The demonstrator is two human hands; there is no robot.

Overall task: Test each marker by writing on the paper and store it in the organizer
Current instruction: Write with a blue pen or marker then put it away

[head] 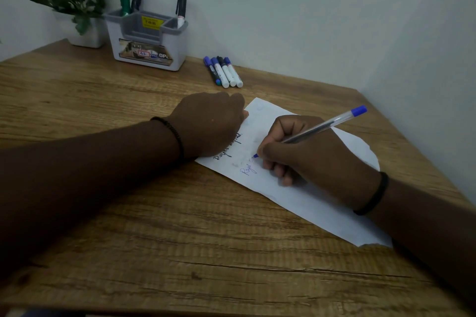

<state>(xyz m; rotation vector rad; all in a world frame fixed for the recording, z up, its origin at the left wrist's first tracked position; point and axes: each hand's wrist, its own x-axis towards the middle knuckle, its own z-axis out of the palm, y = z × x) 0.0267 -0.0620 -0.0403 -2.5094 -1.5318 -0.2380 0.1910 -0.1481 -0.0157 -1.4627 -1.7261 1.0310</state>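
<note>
Wooden worktop (128,213) in a pale corner: right hand (316,152) pinches a blue pen (322,126), tip on the paper (296,195); left hand (211,123), fingers curled, rests on its edge. Four markers (224,72) lie beside the organizer (146,41), which holds three more.

A clear blue pen (319,127) tilts, tip on the white paper (296,195). Four capped markers (224,72) lie side by side near the grey organizer (146,41), which holds three more.
</note>
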